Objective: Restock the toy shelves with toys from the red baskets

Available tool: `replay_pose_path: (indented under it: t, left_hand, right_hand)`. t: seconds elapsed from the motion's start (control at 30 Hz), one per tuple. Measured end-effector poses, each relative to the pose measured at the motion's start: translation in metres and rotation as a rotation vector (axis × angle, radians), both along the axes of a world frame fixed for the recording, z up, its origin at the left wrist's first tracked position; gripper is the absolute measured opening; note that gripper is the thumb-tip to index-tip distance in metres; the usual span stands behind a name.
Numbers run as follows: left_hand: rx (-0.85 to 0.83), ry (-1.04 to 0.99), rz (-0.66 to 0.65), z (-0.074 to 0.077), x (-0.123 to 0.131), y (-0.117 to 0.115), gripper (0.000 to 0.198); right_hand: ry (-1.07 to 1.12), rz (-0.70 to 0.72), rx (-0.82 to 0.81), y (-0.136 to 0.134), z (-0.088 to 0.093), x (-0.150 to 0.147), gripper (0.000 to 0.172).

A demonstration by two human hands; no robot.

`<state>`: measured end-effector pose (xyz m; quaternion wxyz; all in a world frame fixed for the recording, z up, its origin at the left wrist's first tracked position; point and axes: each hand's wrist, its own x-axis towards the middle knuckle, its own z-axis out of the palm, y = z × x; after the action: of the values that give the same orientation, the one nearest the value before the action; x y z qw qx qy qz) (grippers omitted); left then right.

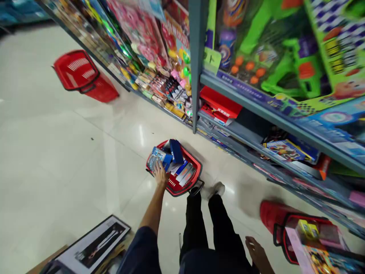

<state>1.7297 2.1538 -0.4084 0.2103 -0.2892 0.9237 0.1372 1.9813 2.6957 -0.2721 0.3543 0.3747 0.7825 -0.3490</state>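
My left hand (159,173) reaches down into a red shopping basket (186,182) on the floor in front of my feet. Its fingers rest on a boxed item (156,158) at the basket's left edge; whether they grip it is unclear. The basket holds several packaged goods, among them a blue box (176,150). My right hand (256,251) hangs at my side near the lower right, fingers loosely curled, holding nothing visible. My legs in dark trousers (211,228) stand beside the basket.
Toy shelves (256,99) run along the right. A second red basket (81,74) lies on the floor at far left. A third red basket (288,224) with boxed toys sits at lower right. A framed picture box (91,245) lies at lower left.
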Motion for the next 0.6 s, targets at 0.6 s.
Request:
replay_pose_path:
  t: [0.6]
  left_hand:
    - [0.153,0.263,-0.038,0.166,0.078,-0.052,0.090]
  right_hand:
    - [0.153,0.076,-0.081,-0.139,0.054,-0.009,0.054]
